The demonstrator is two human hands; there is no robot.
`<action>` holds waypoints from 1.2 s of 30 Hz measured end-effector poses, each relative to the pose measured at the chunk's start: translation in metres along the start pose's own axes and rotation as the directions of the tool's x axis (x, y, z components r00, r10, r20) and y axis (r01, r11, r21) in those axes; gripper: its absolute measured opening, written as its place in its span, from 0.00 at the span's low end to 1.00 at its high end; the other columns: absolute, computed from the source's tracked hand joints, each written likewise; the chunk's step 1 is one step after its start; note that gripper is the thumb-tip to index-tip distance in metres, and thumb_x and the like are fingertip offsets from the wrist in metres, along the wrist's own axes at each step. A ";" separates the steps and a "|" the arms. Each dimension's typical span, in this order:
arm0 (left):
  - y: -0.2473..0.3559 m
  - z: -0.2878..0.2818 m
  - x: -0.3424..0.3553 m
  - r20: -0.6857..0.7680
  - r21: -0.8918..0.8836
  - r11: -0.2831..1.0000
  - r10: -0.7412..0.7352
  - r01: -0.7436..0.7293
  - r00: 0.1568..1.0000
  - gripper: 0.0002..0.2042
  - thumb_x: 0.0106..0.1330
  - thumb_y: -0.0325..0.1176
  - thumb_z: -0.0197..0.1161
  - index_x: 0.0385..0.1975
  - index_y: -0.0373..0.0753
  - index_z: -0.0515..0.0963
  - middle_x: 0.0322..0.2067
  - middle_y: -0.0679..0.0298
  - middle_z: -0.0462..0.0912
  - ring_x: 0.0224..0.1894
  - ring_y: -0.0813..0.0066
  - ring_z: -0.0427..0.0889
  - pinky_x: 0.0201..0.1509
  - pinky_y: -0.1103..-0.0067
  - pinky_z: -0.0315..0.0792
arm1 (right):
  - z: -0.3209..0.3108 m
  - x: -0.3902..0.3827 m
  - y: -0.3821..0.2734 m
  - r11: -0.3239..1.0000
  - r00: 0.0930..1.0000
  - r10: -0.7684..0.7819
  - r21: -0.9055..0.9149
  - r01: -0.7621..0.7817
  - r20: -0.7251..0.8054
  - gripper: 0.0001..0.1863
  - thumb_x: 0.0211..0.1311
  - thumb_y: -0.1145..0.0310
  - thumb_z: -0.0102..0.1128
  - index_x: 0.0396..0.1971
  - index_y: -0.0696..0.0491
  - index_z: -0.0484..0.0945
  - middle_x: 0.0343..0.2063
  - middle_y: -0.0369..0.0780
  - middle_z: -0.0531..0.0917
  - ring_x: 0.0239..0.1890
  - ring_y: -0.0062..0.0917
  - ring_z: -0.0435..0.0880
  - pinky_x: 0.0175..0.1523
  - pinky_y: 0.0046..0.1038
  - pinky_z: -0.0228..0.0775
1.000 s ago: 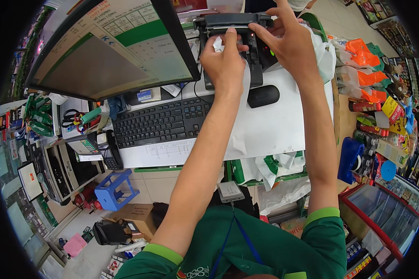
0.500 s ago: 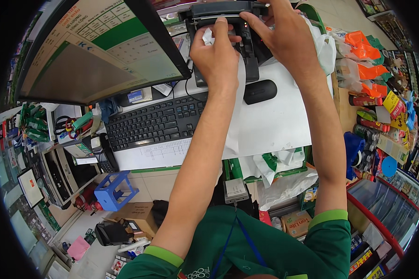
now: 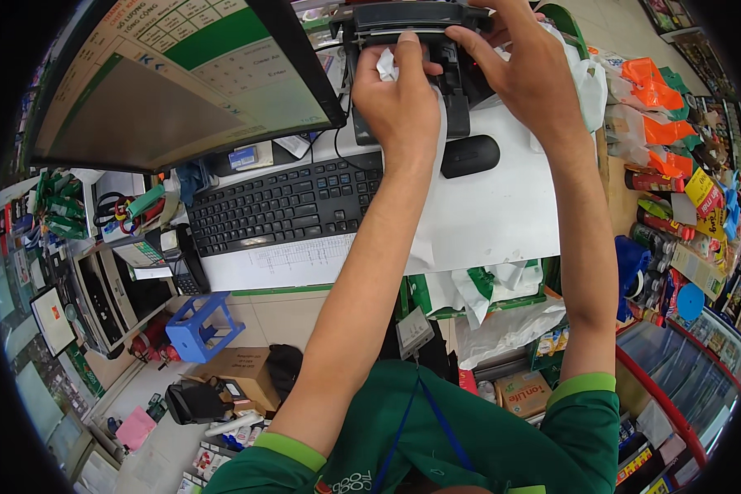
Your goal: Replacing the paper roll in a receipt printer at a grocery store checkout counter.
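Note:
A black receipt printer [image 3: 459, 111] stands at the far side of the white counter with its lid [image 3: 412, 14] raised. Over its near part, my left hand [image 3: 403, 95] is closed on a crumpled end of white receipt paper [image 3: 387, 66], thumb stretched toward the lid. A long strip of the paper [image 3: 422, 235] trails beneath my left wrist toward the counter's near edge. My right hand [image 3: 535, 78] grips the lid's right end, thumb in front and fingers partly hidden or cut off by the picture's top. The printer's inside is mostly covered by my hands.
A monitor [image 3: 181, 115] leans in at upper left above a black keyboard [image 3: 288, 206]. Near the printer lies a black mouse [image 3: 470, 156]. White plastic bags [image 3: 589, 90] hang at the right. A blue stool [image 3: 204, 328] stands on the floor at left.
The view has shifted slightly, so the counter and printer appear a little farther right. Both hands keep nearly the same hold at the printer.

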State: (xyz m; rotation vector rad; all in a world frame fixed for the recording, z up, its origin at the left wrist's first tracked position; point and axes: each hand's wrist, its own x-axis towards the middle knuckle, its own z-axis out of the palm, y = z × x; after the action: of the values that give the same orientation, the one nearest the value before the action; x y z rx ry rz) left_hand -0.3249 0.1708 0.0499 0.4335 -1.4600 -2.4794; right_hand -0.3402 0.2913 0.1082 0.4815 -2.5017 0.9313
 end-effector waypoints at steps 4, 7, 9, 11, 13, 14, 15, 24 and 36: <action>0.001 -0.002 -0.001 0.018 -0.035 0.999 -0.007 0.008 1.000 0.10 0.67 0.37 0.62 0.34 0.36 0.74 0.28 0.65 0.80 0.24 0.83 0.80 0.17 0.87 0.64 | -0.002 0.003 -0.001 0.999 1.000 -0.022 0.025 0.022 0.015 0.19 0.57 0.69 0.69 0.46 0.60 0.75 0.33 0.47 0.82 0.31 0.34 0.82 0.37 0.29 0.73; 0.002 -0.003 -0.001 0.030 -0.038 0.999 -0.026 0.027 0.999 0.10 0.67 0.37 0.62 0.34 0.36 0.74 0.28 0.65 0.81 0.24 0.83 0.80 0.17 0.86 0.64 | -0.004 0.003 -0.007 0.998 0.998 0.036 0.040 -0.039 0.056 0.19 0.57 0.70 0.69 0.46 0.60 0.75 0.33 0.46 0.82 0.32 0.33 0.82 0.37 0.29 0.73; 0.002 -0.005 -0.001 0.025 -0.026 0.998 -0.048 0.048 0.999 0.11 0.67 0.37 0.63 0.34 0.36 0.74 0.28 0.65 0.81 0.25 0.83 0.80 0.17 0.86 0.64 | -0.006 0.002 -0.012 0.997 0.997 0.055 0.050 -0.058 0.060 0.20 0.56 0.70 0.69 0.47 0.60 0.75 0.34 0.45 0.81 0.32 0.32 0.81 0.38 0.29 0.73; 0.003 -0.005 -0.002 0.025 -0.021 0.998 -0.061 0.062 0.998 0.11 0.67 0.38 0.63 0.34 0.36 0.74 0.28 0.65 0.81 0.25 0.83 0.80 0.17 0.86 0.63 | -0.008 0.002 -0.015 0.998 0.997 0.048 0.047 -0.051 0.062 0.21 0.55 0.70 0.70 0.48 0.60 0.74 0.35 0.45 0.81 0.33 0.32 0.81 0.39 0.29 0.73; 0.003 -0.006 -0.003 0.029 -0.020 0.998 -0.060 0.060 0.998 0.13 0.67 0.40 0.64 0.33 0.36 0.74 0.28 0.65 0.81 0.25 0.83 0.79 0.17 0.86 0.63 | -0.009 0.001 -0.017 0.998 0.997 0.037 0.041 -0.039 0.062 0.22 0.55 0.70 0.70 0.49 0.60 0.74 0.36 0.45 0.81 0.35 0.31 0.81 0.40 0.29 0.73; 0.003 -0.006 -0.004 0.030 -0.016 0.998 -0.067 0.067 0.997 0.13 0.67 0.40 0.64 0.33 0.36 0.74 0.28 0.65 0.81 0.25 0.83 0.79 0.17 0.86 0.63 | -0.009 0.000 -0.018 0.998 0.996 0.051 0.031 -0.054 0.074 0.24 0.54 0.70 0.71 0.49 0.60 0.73 0.37 0.45 0.80 0.35 0.32 0.80 0.40 0.29 0.72; 0.003 -0.006 -0.004 0.024 -0.024 0.997 -0.069 0.070 0.997 0.13 0.66 0.39 0.65 0.33 0.34 0.75 0.29 0.62 0.80 0.26 0.80 0.79 0.16 0.84 0.61 | -0.009 0.000 -0.018 0.998 0.995 0.059 0.025 -0.061 0.079 0.25 0.53 0.70 0.71 0.50 0.60 0.73 0.37 0.45 0.80 0.35 0.32 0.80 0.41 0.29 0.72; 0.012 -0.005 -0.006 0.000 -0.002 0.991 -0.133 0.133 0.991 0.17 0.64 0.42 0.68 0.36 0.33 0.75 0.32 0.59 0.80 0.29 0.76 0.80 0.16 0.83 0.60 | -0.008 -0.002 -0.016 0.999 0.996 0.052 0.005 -0.053 0.075 0.27 0.50 0.71 0.72 0.50 0.59 0.73 0.37 0.45 0.79 0.35 0.32 0.79 0.41 0.30 0.72; 0.032 -0.015 -0.043 0.082 -0.243 0.901 -0.351 0.360 0.933 0.17 0.61 0.33 0.68 0.46 0.32 0.74 0.33 0.62 0.79 0.34 0.75 0.82 0.16 0.83 0.61 | -0.009 -0.005 -0.017 0.995 0.991 0.101 -0.001 -0.101 0.087 0.26 0.51 0.70 0.69 0.51 0.58 0.73 0.37 0.46 0.79 0.37 0.33 0.79 0.44 0.30 0.72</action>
State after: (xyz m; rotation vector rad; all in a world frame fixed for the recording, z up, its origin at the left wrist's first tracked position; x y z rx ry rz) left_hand -0.2776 0.1587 0.0769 0.6572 -1.1312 -2.9256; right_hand -0.3259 0.2859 0.1211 0.4084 -2.6247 0.9725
